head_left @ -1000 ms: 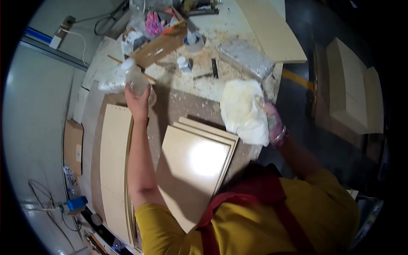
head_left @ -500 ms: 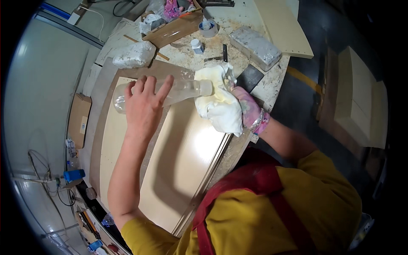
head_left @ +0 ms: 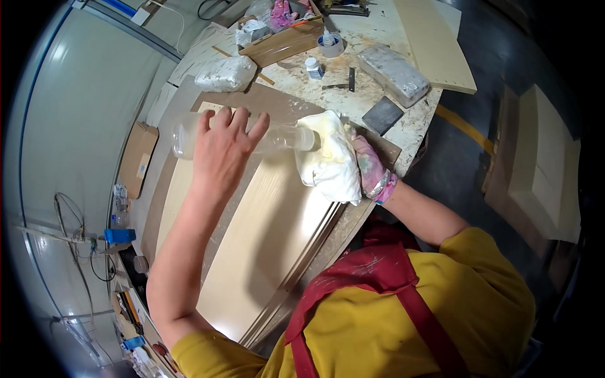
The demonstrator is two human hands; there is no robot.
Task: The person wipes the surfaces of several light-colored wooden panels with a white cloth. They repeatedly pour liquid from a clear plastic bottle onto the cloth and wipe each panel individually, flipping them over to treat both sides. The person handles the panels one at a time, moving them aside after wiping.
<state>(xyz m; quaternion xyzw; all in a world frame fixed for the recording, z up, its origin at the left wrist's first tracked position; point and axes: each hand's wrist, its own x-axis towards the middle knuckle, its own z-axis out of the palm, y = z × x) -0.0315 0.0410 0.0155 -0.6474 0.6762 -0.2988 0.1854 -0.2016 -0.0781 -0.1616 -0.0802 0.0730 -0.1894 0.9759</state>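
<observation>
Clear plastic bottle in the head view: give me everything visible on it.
The clear plastic bottle lies tipped on its side above the pale wooden panel. It looks see-through and near colourless; any contents cannot be told. The left hand grips its middle from above, fingers spread over it. Its neck end points right, pressed into the crumpled white cloth held by the right hand.

A second ago the left hand (head_left: 222, 151) stood the clear plastic bottle (head_left: 242, 135) upright at the far edge of the surface, well apart from the white cloth (head_left: 328, 160) bunched in the right hand (head_left: 368, 170). Since then the bottle has been tipped onto its side above the pale wooden panels (head_left: 265, 233), the left fingers (head_left: 233, 120) draped over its body. Its mouth now meets the cloth, which the right hand has brought in close against it.
</observation>
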